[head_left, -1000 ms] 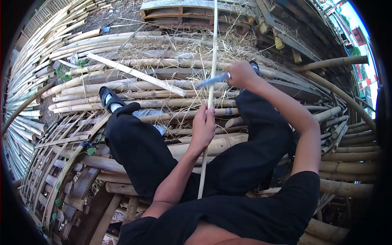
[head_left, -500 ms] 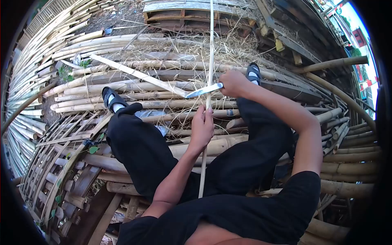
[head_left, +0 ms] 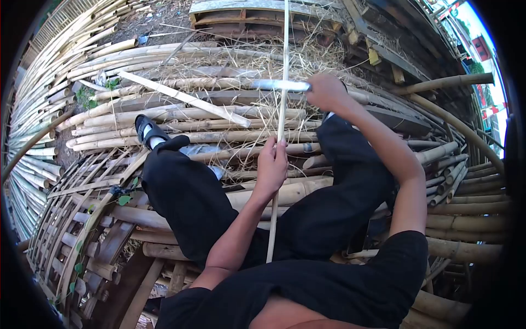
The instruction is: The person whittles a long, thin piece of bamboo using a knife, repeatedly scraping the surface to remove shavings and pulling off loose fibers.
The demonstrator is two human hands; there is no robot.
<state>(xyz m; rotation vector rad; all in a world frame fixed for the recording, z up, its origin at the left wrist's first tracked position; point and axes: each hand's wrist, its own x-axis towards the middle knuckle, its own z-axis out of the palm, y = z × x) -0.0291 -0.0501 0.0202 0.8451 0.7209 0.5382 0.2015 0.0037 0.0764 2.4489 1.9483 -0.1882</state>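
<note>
A long pale bamboo strip (head_left: 285, 60) runs from the top of the view down between my knees. My left hand (head_left: 272, 167) is closed around it near the middle, fingertips upward. Farther up, my right hand (head_left: 329, 94) grips a knife (head_left: 279, 85) by its handle. The blade, blurred by motion, points left and crosses the strip; whether it touches the strip I cannot tell. Left of the strip, a flat split bamboo piece (head_left: 183, 97) lies slantwise on the poles.
Bamboo poles (head_left: 109, 141) lie beneath and around my feet, with shavings (head_left: 257, 66) scattered over them. A wooden pallet (head_left: 246, 19) stands ahead, stacked timber (head_left: 400, 55) at the upper right. A slatted bamboo frame (head_left: 71, 230) is on the left.
My right hand and the knife have moved up the strip, away from my left hand, and slightly right. The blade has turned nearly level. My left hand has stayed almost in place.
</note>
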